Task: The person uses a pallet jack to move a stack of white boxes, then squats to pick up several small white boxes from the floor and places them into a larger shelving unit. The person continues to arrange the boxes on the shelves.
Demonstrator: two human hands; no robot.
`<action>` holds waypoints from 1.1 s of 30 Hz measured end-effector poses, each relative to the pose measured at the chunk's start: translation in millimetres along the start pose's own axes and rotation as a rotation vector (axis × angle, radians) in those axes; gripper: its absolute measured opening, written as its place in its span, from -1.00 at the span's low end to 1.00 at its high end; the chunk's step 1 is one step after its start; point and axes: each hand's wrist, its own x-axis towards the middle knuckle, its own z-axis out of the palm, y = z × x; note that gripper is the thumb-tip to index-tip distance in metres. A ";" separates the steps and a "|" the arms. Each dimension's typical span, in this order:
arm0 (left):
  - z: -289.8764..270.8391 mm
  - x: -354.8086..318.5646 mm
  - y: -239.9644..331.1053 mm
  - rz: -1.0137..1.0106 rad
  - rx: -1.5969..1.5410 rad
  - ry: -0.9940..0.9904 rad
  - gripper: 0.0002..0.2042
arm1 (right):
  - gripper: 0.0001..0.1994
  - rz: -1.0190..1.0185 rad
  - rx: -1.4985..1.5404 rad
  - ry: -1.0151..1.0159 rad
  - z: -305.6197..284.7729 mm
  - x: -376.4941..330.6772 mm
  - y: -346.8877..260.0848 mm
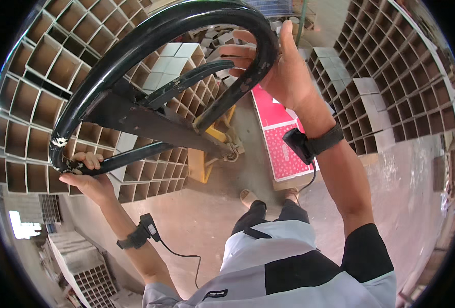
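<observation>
A black loop handle (150,38) of a pallet jack rises close in front of me, its paint chipped at the lower left corner. My left hand (95,185) is closed around that corner, fingers curled over the bar. At the upper right bend, the palm of my right hand (291,77) rests against the bar. Its fingers stretch out through the loop and its thumb points up, not wrapped round. A curved black lever (186,82) sits inside the loop. Below the handle, part of the yellow pallet jack body (199,165) shows near the floor.
Stacked white-edged open boxes (63,72) form a grid on the left, with a similar stack (391,66) on the right. A pink printed carton (284,149) lies low ahead, right of the jack. More gridded boxes (91,285) stand at lower left.
</observation>
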 end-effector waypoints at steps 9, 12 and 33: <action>6.8 -8.9 13.3 -0.067 0.029 0.165 -0.26 | -0.26 0.182 0.055 -0.152 1.4 39.5 -8.1; 29.1 -29.7 14.8 0.007 0.122 0.285 -0.27 | -0.29 0.137 -0.001 -0.144 -12.0 50.4 -13.6; 24.8 16.5 -2.8 -0.009 0.186 0.322 -0.22 | -0.39 0.189 -0.335 -0.292 -12.9 31.4 -24.2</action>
